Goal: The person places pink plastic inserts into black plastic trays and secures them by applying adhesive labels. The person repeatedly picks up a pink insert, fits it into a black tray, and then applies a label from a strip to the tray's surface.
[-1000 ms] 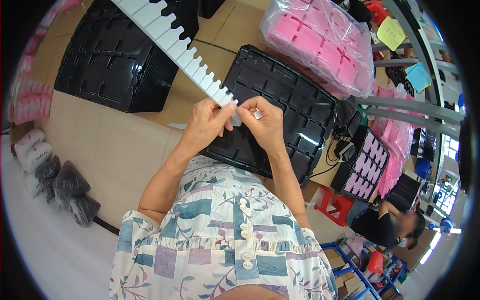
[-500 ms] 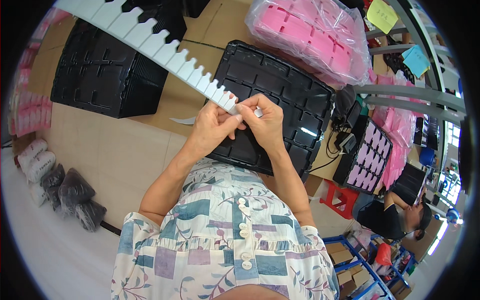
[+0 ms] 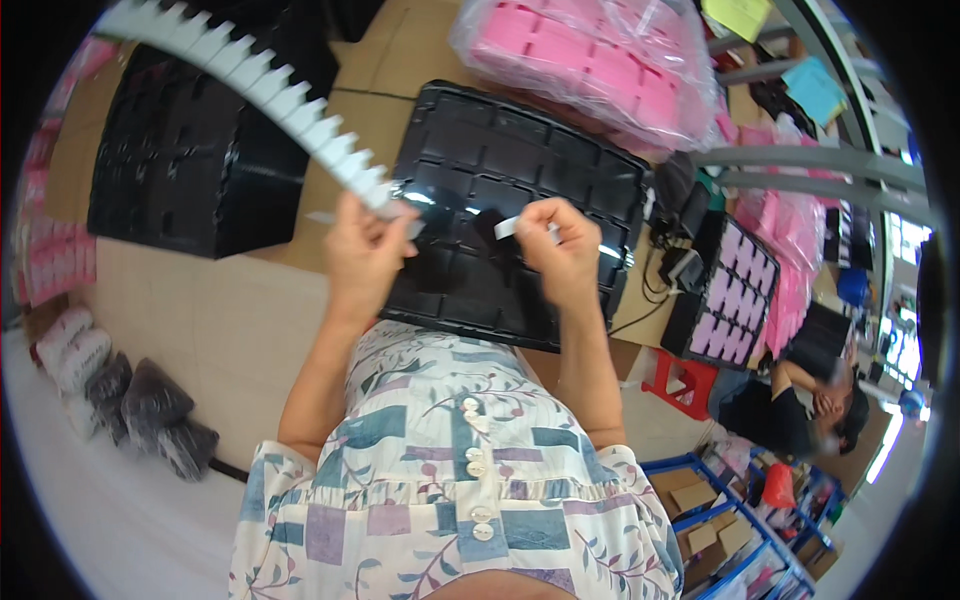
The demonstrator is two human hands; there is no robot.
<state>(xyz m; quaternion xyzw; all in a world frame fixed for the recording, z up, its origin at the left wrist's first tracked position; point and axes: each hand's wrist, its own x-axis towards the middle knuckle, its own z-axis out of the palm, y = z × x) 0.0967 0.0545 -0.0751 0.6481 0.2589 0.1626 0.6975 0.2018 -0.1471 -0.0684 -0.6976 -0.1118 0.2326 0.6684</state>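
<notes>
My left hand [image 3: 367,255] grips the near end of a long white notched strip [image 3: 285,103], which reaches up and away to the far left. Between the fingers of my right hand [image 3: 562,250] is a small white piece [image 3: 507,228], pinched at one end and apart from the strip. Both hands hover over a black plastic tray [image 3: 480,290] divided into shallow compartments, which lies in front of my body. Blur softens the left fingertips.
Stacked black trays [image 3: 190,170] stand at the left. Pink trays in clear plastic [image 3: 590,60] lie beyond the work tray. At the right are cables [image 3: 655,285], a black tray with pale pink pieces [image 3: 735,295], a red stool [image 3: 680,385] and another person [image 3: 790,405].
My hands, close together before, have moved apart. The small white piece is now away from the strip in my right hand, while the strip has swung left with my left hand.
</notes>
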